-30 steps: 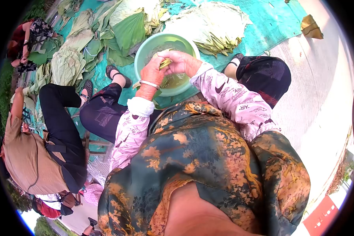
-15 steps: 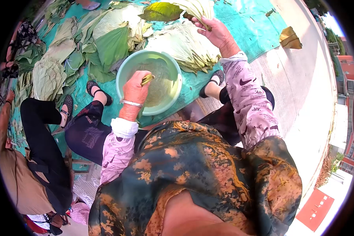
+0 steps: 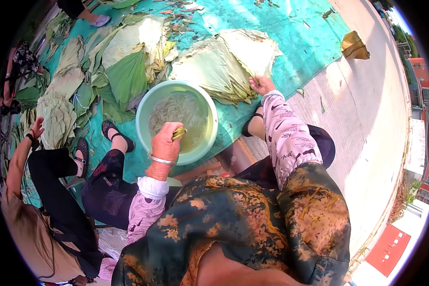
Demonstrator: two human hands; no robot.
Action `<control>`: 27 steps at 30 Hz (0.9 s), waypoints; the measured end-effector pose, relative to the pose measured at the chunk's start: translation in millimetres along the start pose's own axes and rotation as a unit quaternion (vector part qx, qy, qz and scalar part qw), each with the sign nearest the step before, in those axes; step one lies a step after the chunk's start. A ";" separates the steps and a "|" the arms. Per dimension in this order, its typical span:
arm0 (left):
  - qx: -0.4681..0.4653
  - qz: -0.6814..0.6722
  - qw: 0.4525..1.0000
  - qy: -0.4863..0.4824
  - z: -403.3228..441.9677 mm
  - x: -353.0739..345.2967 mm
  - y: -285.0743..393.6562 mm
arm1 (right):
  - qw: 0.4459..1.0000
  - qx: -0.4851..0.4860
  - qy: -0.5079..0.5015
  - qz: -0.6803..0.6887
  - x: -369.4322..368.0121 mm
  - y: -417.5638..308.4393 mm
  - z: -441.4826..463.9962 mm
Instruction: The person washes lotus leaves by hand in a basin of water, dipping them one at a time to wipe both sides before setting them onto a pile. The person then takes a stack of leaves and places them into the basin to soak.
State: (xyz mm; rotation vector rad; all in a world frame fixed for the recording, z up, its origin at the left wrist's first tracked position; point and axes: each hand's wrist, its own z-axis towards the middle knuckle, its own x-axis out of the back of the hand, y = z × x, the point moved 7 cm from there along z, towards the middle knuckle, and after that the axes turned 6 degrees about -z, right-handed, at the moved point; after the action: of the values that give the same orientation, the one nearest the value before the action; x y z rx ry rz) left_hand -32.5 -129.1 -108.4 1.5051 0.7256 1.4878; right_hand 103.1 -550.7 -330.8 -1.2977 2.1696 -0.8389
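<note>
My left hand [image 3: 166, 142], with a bracelet at the wrist, is closed over the near rim of a pale green basin [image 3: 209, 148] of cloudy water. Out of its fist pokes the end of a small yellow-green folded leaf piece [image 3: 178, 133]; the rest is hidden by the fingers. Farther right, my right hand [image 3: 261, 85] pinches the narrow stem end of a big pale leaf [image 3: 252, 47]. That leaf lies spread on top of a stack of flattened leaves [image 3: 200, 69], fanned out on the teal sheet.
More leaf piles [image 3: 59, 102] and a dark green leaf [image 3: 127, 78] lie left of the basin on the teal sheet [image 3: 305, 43]. A person's hand [image 3: 36, 128] shows at far left. A brown dried leaf [image 3: 354, 46] sits at the sheet's right corner.
My right hand has come down and nearer, and the pale leaf it held up is now laid on the stack. The large yellow-green leaf behind has gone from view. My left hand keeps its grip.
</note>
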 end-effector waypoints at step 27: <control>0.017 0.008 0.998 -0.058 -12.1 -21.3 -16.6 | 0.567 0.212 0.248 -0.756 83.6 29.8 22.0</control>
State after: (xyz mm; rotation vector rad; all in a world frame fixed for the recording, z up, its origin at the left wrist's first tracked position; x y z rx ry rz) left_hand -43.9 -138.1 -134.2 1.6118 0.6729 1.3931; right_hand 62.9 -620.3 -374.4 -2.6662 0.3052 -2.2947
